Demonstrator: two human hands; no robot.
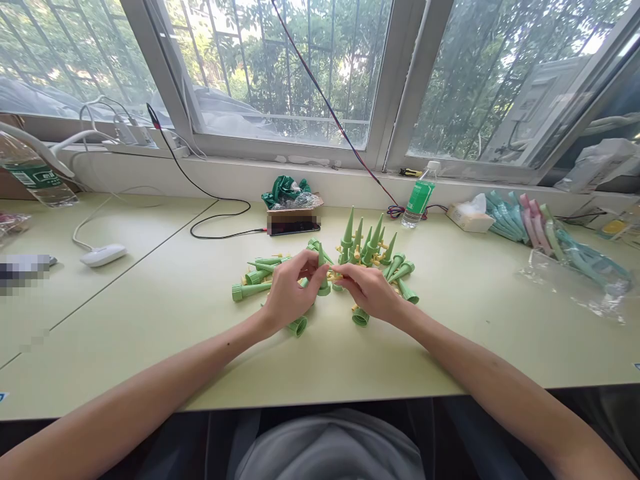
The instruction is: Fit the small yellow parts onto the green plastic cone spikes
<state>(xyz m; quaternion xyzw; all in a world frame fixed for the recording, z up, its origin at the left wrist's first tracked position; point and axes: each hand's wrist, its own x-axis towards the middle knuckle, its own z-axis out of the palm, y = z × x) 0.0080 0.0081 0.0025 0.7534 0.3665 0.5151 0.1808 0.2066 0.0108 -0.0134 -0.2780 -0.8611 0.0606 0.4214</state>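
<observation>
My left hand (294,288) is closed around a green plastic cone spike (323,285) that stands with its tip up. Close beside it, my right hand (371,288) pinches a small yellow valve piece (336,275) at the spike's side; the fingers hide most of that piece. Behind my right hand, several green spikes with yellow pieces (373,245) stand upright in a cluster. More green spikes lie on their sides, some left of my left hand (250,291) and some to the right (409,291). A threaded open end (361,317) faces me below my right hand.
A phone (295,227) with a cable lies before a small box (293,200) at the back. A water bottle (419,197), a tissue box (469,219) and bagged pastel items (545,230) are at the right. A white mouse (104,255) sits left on the table (200,373).
</observation>
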